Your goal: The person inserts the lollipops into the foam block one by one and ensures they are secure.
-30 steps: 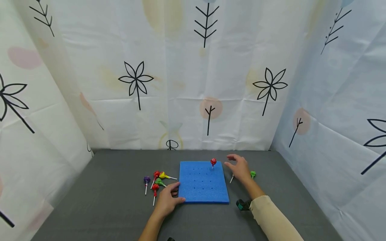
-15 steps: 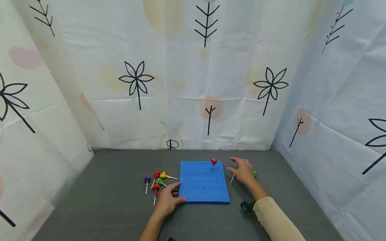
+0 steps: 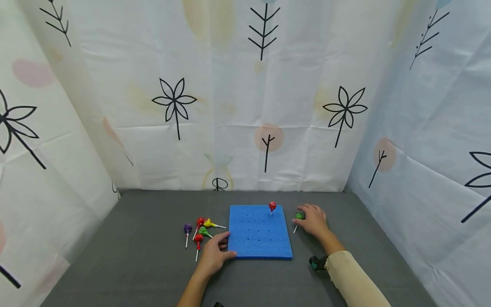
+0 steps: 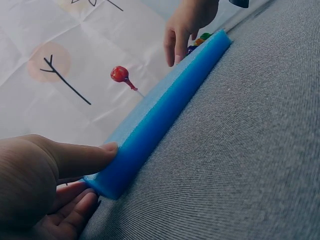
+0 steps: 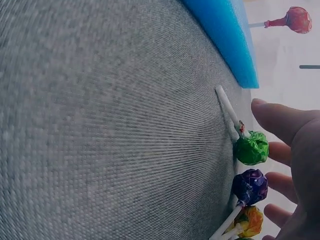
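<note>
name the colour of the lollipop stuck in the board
The lollipop is red, clearest in the left wrist view.

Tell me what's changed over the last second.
The right hand moved rightward, away from the blue board, uncovering a green lollipop's head. No grasp or release shows. Unchanged: the left hand at the board's edge, and the red lollipop standing in the board.

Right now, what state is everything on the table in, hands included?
Blue board: flat, corner gripped
Red lollipop: upright in board
Green lollipop right of board: lying
Purple lollipop beside it: lying
Orange lollipop beside that: lying
Five lollipops left of board: lying
Left hand: gripping board
Right hand: fingers parted, holding nothing
</note>
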Demonstrator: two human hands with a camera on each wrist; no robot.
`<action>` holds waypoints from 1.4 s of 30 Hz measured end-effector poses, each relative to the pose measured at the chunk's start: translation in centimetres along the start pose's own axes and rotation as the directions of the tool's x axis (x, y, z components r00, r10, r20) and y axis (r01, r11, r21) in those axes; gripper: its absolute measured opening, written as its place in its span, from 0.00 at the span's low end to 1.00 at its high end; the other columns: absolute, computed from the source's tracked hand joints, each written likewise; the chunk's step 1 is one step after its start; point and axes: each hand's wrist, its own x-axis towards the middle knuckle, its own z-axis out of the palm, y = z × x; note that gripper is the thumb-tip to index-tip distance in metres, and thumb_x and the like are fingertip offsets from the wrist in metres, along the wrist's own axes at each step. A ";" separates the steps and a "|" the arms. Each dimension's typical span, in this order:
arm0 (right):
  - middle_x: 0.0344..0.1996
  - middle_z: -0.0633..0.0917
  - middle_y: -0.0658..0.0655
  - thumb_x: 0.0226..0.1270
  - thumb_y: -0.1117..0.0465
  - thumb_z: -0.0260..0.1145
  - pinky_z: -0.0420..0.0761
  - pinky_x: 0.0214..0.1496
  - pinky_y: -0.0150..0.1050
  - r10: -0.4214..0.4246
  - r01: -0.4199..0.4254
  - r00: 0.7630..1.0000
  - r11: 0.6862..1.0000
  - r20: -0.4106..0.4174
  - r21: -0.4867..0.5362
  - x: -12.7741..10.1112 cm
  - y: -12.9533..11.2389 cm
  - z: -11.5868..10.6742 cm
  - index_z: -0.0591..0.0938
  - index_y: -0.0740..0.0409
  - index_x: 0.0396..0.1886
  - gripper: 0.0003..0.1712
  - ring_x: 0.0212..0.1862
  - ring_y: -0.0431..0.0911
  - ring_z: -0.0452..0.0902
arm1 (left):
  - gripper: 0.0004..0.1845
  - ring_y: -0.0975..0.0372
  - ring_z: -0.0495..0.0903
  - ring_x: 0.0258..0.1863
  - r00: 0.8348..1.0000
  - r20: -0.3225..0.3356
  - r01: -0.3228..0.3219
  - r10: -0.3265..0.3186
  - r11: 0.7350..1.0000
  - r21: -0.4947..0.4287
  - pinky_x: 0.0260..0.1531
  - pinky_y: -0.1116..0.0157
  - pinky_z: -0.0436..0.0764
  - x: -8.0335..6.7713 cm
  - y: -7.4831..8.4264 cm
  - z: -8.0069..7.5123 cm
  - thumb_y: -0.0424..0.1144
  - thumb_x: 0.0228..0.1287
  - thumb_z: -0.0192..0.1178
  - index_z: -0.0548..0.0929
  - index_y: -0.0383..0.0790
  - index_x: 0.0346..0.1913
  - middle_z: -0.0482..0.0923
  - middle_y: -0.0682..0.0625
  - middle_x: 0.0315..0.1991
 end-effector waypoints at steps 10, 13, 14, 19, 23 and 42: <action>0.63 0.71 0.70 0.62 0.51 0.69 0.54 0.63 0.69 0.036 -0.034 0.999 0.998 0.028 -0.055 -0.1 0.1 -0.2 0.80 0.62 0.56 0.27 0.66 0.68 0.57 | 0.36 0.47 0.78 0.50 1.000 0.005 0.005 -0.005 1.000 -0.006 0.49 0.51 0.79 -0.1 0.1 0.0 0.33 0.49 0.75 0.74 0.30 0.63 0.75 0.35 0.55; 0.62 0.72 0.70 0.63 0.51 0.69 0.54 0.63 0.69 0.035 -0.033 0.999 0.998 0.027 -0.056 -0.1 0.4 -0.1 0.82 0.62 0.54 0.25 0.66 0.68 0.57 | 0.36 0.47 0.78 0.50 1.000 0.006 0.004 -0.004 1.000 -0.003 0.49 0.51 0.79 0.0 0.0 0.0 0.32 0.49 0.75 0.74 0.30 0.63 0.75 0.35 0.55; 0.62 0.72 0.70 0.63 0.51 0.69 0.54 0.63 0.69 0.035 -0.033 0.999 0.998 0.025 -0.055 -0.1 0.5 -0.1 0.82 0.62 0.53 0.25 0.66 0.68 0.57 | 0.36 0.47 0.78 0.50 1.000 0.006 0.004 -0.004 1.000 -0.002 0.49 0.51 0.79 0.0 0.0 0.0 0.32 0.49 0.75 0.74 0.30 0.63 0.75 0.35 0.55; 0.59 0.76 0.68 0.62 0.51 0.70 0.55 0.63 0.69 0.024 -0.023 1.000 0.998 0.011 -0.053 0.1 0.6 -0.1 0.83 0.62 0.50 0.23 0.65 0.67 0.59 | 0.35 0.48 0.78 0.51 1.000 0.002 0.020 -0.020 1.000 0.002 0.50 0.51 0.78 0.1 -0.1 0.0 0.33 0.50 0.75 0.74 0.32 0.63 0.75 0.36 0.56; 0.57 0.78 0.67 0.61 0.51 0.71 0.56 0.62 0.68 0.024 -0.023 1.000 0.998 0.010 -0.050 0.3 0.5 -0.1 0.84 0.62 0.48 0.22 0.65 0.67 0.61 | 0.35 0.48 0.78 0.51 1.000 0.001 0.020 -0.020 1.000 0.009 0.50 0.51 0.78 0.2 -0.1 0.0 0.34 0.50 0.75 0.74 0.31 0.63 0.75 0.36 0.55; 0.51 0.81 0.66 0.56 0.59 0.75 0.61 0.59 0.68 -0.128 0.137 0.981 0.989 -0.147 0.052 0.0 0.0 0.0 0.84 0.60 0.44 0.17 0.62 0.65 0.65 | 0.36 0.47 0.79 0.50 1.000 0.001 -0.007 0.007 1.000 -0.002 0.49 0.51 0.79 0.0 -0.1 -0.1 0.33 0.48 0.76 0.74 0.29 0.62 0.76 0.35 0.54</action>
